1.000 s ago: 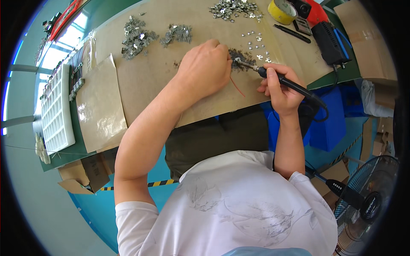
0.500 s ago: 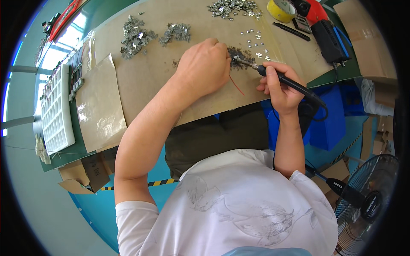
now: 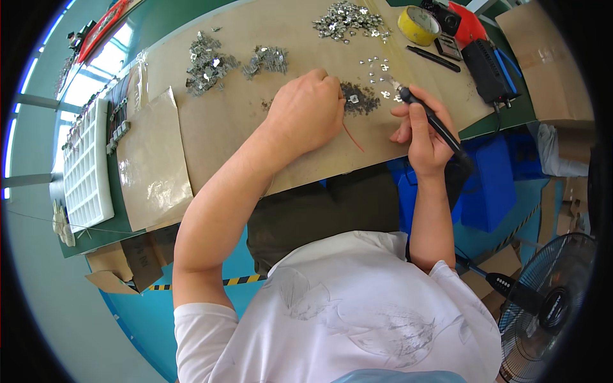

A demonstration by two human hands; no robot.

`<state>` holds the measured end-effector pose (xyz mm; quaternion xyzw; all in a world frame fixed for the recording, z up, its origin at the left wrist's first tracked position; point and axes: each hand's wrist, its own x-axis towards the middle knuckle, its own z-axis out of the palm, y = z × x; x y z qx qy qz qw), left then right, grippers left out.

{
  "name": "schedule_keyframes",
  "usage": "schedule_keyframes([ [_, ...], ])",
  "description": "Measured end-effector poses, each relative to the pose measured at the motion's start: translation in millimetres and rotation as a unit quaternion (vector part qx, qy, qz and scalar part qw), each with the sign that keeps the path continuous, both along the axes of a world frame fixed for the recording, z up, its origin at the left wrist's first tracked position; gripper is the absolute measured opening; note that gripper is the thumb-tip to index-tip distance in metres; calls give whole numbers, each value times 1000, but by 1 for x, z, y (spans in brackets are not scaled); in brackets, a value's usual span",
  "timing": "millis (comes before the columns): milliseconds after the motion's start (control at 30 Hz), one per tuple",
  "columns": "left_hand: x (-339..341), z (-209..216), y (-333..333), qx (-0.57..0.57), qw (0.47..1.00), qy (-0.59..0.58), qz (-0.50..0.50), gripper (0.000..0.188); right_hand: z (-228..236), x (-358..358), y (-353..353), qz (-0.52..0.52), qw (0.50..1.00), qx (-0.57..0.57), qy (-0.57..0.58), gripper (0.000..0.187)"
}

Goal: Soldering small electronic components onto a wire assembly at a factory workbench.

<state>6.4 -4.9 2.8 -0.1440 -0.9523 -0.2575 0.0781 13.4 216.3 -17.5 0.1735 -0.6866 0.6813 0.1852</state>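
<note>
1 small silvery metal piece (image 3: 352,98) sitting on a dark patch of tiny parts (image 3: 359,102), right at the fingertips of the left hand (image 3: 306,113), on the brown paper sheet (image 3: 223,127). Left fingers curled down over the patch edge; whether pinching the piece or only pressing beside it, cannot tell, knuckles hiding the contact. Thin red wire (image 3: 353,137) trailing out from under that hand toward the table edge. Just to the right, right hand (image 3: 423,134) clenched around a black soldering iron (image 3: 433,120), tip aimed at the scattered shiny bits (image 3: 378,64) beside the patch, close but apart from the piece. Piece too small for any detail: pale, squarish, glinting. Farther out, 3 heaps of metal parts (image 3: 207,60), yellow tape roll (image 3: 418,24), white compartment tray (image 3: 86,169) at far left, black fan (image 3: 552,300) partly cut off at lower right.
</note>
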Motion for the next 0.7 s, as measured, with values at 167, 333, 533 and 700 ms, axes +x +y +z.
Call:
schedule_keyframes([
  [167, 2, 0, 0, 10, 1000, 8, -1, 14, 14, -26, -6, -74, 962, 231, 122, 23],
  [333, 2, -3, -1, 12, 1000, -2, -1, 13, 9, -47, -16, -70, 906, 339, 244, 32],
  [533, 2, -2, -1, 20, 1000, 14, -8, 12, 7, -49, -15, -57, 894, 373, 241, 32],
  [700, 2, -4, -2, 29, 999, 28, -8, 12, 10, -41, -15, -34, 895, 356, 267, 30],
])
